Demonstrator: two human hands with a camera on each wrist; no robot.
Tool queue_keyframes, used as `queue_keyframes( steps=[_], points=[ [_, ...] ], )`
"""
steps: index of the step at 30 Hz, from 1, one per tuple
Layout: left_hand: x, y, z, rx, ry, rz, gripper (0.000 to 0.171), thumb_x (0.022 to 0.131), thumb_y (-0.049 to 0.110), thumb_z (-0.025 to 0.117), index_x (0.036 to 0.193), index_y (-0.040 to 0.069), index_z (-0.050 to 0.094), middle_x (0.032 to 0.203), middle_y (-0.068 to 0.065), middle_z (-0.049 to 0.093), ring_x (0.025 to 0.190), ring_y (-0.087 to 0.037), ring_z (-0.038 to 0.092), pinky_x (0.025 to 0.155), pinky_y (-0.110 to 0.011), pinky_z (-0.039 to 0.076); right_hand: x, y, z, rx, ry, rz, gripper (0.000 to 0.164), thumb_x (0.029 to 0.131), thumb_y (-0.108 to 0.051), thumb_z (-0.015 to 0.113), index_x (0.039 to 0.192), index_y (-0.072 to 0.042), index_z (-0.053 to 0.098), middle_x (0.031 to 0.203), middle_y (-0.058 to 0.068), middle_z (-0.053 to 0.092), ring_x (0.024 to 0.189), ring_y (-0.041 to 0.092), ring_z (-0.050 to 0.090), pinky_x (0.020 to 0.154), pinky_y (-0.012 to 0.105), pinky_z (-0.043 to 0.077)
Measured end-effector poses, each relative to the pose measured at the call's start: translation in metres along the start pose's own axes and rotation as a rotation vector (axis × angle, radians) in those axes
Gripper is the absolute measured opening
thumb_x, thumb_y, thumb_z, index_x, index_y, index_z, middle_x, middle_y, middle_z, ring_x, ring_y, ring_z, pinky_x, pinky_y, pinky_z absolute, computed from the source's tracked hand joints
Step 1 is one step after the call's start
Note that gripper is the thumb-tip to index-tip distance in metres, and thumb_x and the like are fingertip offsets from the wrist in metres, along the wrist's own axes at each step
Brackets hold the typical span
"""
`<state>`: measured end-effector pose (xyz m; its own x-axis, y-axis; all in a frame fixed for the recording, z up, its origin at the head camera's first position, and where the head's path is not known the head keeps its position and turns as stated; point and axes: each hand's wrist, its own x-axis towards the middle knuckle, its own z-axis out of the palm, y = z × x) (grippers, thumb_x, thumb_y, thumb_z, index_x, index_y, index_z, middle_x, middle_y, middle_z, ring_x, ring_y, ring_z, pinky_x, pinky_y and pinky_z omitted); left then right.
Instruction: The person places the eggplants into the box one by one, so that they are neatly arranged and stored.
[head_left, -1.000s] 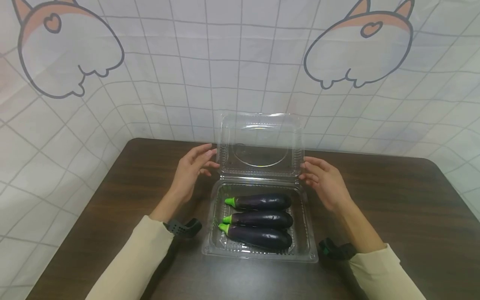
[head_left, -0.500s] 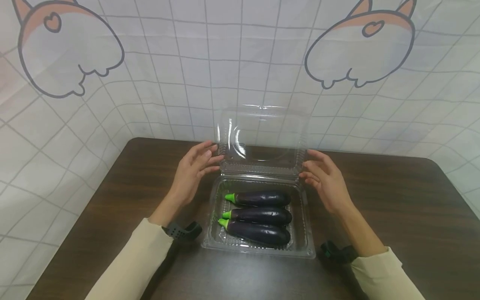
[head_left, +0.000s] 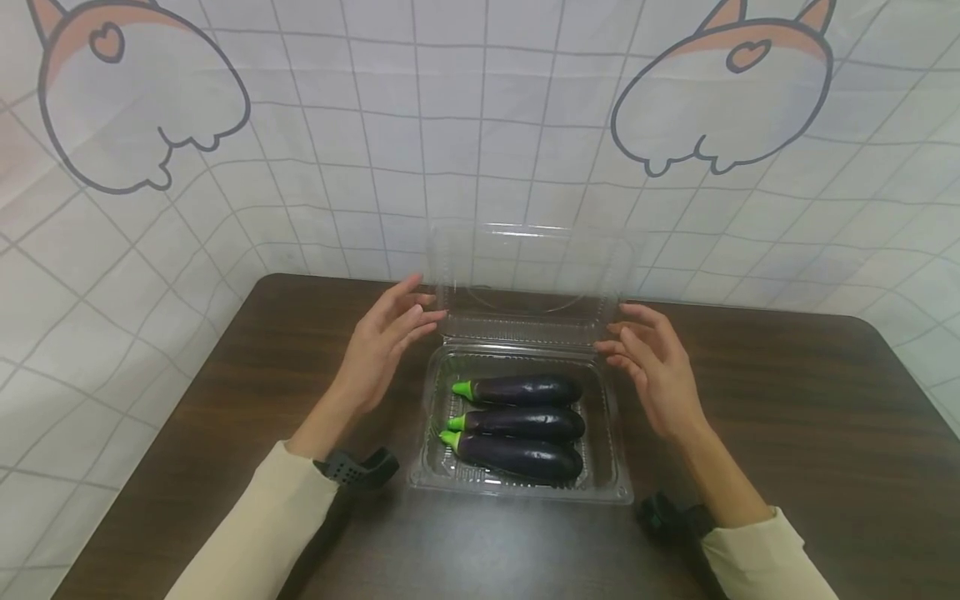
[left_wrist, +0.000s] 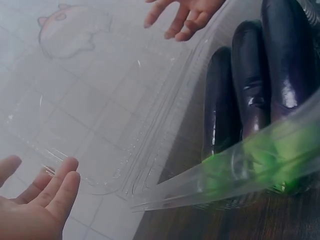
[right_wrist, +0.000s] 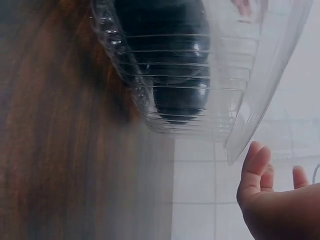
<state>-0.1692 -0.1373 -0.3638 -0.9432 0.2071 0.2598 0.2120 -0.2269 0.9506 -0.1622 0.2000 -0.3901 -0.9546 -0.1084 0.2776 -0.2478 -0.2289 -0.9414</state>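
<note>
A clear plastic clamshell container [head_left: 525, 495] stands on the table with its lid [head_left: 525, 327] raised at the far side. Inside the base lie three dark purple eggplants [head_left: 521, 457] side by side, green stem ends to the left. My left hand [head_left: 375, 342] is at the lid's left edge, fingers spread and nearly straight, fingertips right at the plastic. On the opposite side my right hand [head_left: 660, 375] has its fingers loosely extended around the lid's right edge near the hinge. In the left wrist view the left fingers [left_wrist: 57, 192] overlap the lid's corner.
The dark wooden table [head_left: 225, 400] runs back to a white cloth backdrop [head_left: 360, 167] with a grid and cartoon animal drawings. A dark strap [head_left: 360, 468] sits on the left wrist, another [head_left: 671, 515] on the right.
The lid has swung farther back from its earlier slant. The container has shifted slightly away from me. Both hands' fingers have spread more at the lid's sides.
</note>
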Motion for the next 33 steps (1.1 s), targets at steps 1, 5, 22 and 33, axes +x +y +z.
queue_keyframes(
  steps=[1, 5, 22, 33],
  points=[
    [-0.001, 0.0, 0.0, 0.009, -0.006, 0.001, 0.051, 0.099, 0.007, 0.047, 0.147, 0.001, 0.03, 0.13, -0.028, 0.041, 0.12, -0.042, 0.049, 0.104, -0.045, 0.036, -0.001, 0.0, 0.0, -0.009, 0.005, -0.005, 0.039, 0.1, -0.012, 0.049, 0.135, 0.004, 0.039, 0.118, 0.026, 0.047, 0.1, 0.03, 0.062, 0.083, 0.03, 0.05],
    [-0.004, 0.0, 0.0, 0.037, -0.032, 0.017, 0.052, 0.099, 0.007, 0.048, 0.148, 0.005, 0.031, 0.129, -0.029, 0.04, 0.119, -0.039, 0.05, 0.105, -0.044, 0.035, -0.004, 0.001, 0.001, -0.01, 0.001, -0.034, 0.038, 0.101, -0.012, 0.047, 0.134, 0.006, 0.039, 0.119, 0.031, 0.045, 0.104, 0.034, 0.061, 0.087, 0.032, 0.05],
    [-0.031, 0.006, 0.005, 0.123, -0.01, 0.023, 0.048, 0.104, 0.025, 0.042, 0.147, 0.007, 0.036, 0.141, -0.022, 0.043, 0.126, -0.04, 0.045, 0.104, -0.043, 0.037, -0.025, -0.002, 0.002, -0.022, -0.061, -0.123, 0.037, 0.104, -0.008, 0.035, 0.133, 0.015, 0.037, 0.128, 0.036, 0.042, 0.118, 0.036, 0.053, 0.099, 0.035, 0.043],
    [-0.049, 0.003, 0.004, 0.304, -0.006, 0.061, 0.041, 0.105, 0.014, 0.038, 0.144, 0.001, 0.04, 0.142, -0.019, 0.046, 0.128, -0.034, 0.045, 0.101, -0.037, 0.039, -0.042, -0.01, -0.003, -0.103, -0.091, -0.155, 0.037, 0.104, -0.004, 0.033, 0.133, 0.019, 0.04, 0.136, 0.029, 0.046, 0.125, 0.031, 0.047, 0.1, 0.035, 0.041]
  ],
)
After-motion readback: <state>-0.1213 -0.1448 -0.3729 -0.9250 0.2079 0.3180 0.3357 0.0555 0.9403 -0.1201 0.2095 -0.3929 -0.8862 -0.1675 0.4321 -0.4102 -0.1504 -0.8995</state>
